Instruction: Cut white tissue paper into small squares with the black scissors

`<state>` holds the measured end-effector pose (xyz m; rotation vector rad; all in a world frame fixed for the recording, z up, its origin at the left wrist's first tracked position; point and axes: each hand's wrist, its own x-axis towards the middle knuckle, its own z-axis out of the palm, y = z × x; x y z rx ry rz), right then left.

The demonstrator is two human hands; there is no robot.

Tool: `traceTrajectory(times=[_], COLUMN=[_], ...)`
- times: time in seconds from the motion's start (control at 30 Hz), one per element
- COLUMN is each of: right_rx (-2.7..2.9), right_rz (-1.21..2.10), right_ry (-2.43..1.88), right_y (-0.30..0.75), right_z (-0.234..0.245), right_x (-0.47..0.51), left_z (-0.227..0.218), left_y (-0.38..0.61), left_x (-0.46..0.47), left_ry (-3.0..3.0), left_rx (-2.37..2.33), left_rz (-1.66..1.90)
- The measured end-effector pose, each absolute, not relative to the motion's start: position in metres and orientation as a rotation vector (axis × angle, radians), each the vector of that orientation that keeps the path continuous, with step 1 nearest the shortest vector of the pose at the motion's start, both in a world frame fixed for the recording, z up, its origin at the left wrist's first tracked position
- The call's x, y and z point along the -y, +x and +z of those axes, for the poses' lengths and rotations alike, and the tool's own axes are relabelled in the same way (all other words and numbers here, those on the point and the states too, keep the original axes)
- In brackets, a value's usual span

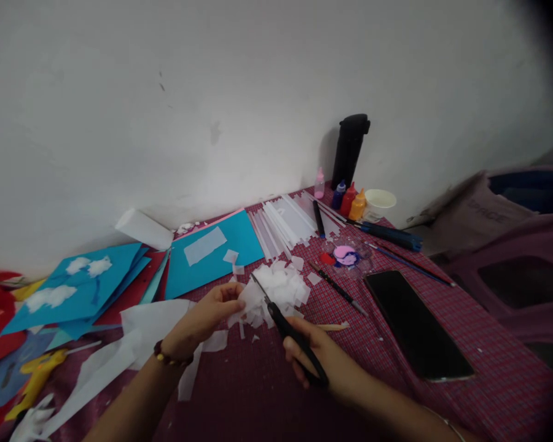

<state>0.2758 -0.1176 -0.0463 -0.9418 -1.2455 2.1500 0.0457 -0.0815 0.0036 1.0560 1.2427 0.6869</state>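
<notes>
My right hand (320, 353) grips black-handled scissors (295, 337), whose blades point up and left over a heap of small white paper pieces (283, 285). Pinched between the thumb and fingers of my left hand (216, 310) is a white paper piece (247, 299), close beside the scissor blades. Whether the blades touch that paper I cannot tell. Larger torn white paper sheets (152, 322) lie under and left of my left wrist. Behind my left hand a blue sheet (203, 258) carries a white paper rectangle (206, 245).
Blue cards with white tufts (80, 282) and a yellow glue gun (41, 371) lie at left. A phone (417, 325), brush (338, 285) and paint palette (348, 256) are at right. Paint bottles (349, 199), a bowl (380, 198) and a black flask (349, 150) stand at the back by the wall.
</notes>
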Motion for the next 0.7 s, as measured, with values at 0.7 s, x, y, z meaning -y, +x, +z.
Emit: traceTrajectory(times=[0.7], right_rx=[1.278], right_rz=[2.2], right_ry=[-0.779], right_y=[0.282], right_z=[-0.046], right_x=[0.109], left_z=[-0.005], left_y=[0.043], left_x=[0.051], left_ry=[1.053], left_rx=[-1.322], left_rz=[0.716])
